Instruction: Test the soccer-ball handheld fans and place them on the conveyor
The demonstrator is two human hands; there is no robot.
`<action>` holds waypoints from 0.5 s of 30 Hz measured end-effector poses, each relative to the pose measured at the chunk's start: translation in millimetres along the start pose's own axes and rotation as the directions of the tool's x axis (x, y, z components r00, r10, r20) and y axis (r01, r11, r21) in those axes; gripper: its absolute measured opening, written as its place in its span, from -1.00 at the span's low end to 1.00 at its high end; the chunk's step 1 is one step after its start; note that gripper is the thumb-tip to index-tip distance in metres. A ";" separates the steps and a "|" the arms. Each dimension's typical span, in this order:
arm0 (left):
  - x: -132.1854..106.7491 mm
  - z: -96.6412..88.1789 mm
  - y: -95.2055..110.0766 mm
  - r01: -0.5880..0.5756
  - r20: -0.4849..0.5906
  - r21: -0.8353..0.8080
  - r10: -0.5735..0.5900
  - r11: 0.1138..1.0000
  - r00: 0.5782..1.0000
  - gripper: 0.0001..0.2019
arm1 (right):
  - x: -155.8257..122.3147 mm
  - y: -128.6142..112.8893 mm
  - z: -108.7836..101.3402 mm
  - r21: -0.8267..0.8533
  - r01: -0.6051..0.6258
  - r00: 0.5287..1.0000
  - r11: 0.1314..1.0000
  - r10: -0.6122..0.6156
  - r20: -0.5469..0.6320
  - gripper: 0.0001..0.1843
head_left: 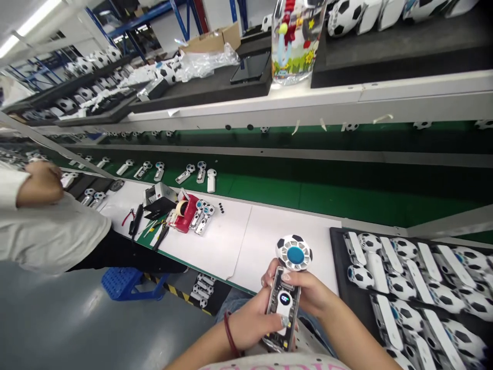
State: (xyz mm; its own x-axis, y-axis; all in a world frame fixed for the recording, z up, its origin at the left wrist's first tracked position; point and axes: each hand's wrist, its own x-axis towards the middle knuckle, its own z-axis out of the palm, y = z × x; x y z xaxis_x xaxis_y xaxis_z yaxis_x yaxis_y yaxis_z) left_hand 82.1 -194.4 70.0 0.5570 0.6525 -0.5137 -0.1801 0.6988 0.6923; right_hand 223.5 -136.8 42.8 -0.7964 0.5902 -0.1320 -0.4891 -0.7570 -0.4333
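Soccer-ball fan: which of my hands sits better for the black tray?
Probably your right hand: it sits nearer the black tray, just below the fan's head; your left hand is farther away.

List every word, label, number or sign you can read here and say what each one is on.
Nothing reads for certain.
Lit display on the handheld soccer-ball fan: characters too small and blurred to read.
Pink lettering on the shirt: cut off by the picture's edge, unreadable.
Printed clear bag: no legible text.
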 end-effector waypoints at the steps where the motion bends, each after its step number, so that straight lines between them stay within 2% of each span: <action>1: 0.0 -0.5 0.2 0.005 0.011 0.001 -0.005 1.000 1.000 -0.32 | 0.5 0.7 0.7 0.010 0.014 1.000 1.000 -0.014 -0.006 -0.83; 5: -0.3 -2.3 2.2 0.018 0.022 0.006 -0.019 1.000 1.000 -0.25 | 2.1 3.0 2.3 0.034 0.049 0.998 0.998 -0.048 -0.039 -0.82; 11: -4.0 -2.7 4.5 0.034 -0.047 -0.004 -0.034 0.999 0.998 -0.29 | 5.8 5.7 3.6 0.010 0.017 0.997 1.000 -0.016 -0.081 -0.78; 15: -7.7 -1.9 5.2 0.011 -0.023 -0.022 -0.011 1.000 1.000 -0.22 | 5.5 6.3 7.4 -0.009 0.014 0.995 1.000 -0.014 -0.095 -0.81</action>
State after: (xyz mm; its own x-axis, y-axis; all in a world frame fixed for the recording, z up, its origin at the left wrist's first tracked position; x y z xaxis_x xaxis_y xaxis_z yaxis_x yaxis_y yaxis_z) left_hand 75.4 -195.2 76.6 0.5403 0.6513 -0.5328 -0.1919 0.7119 0.6756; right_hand 213.4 -140.4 45.9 -0.7521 0.6248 -0.2096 -0.4967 -0.7464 -0.4428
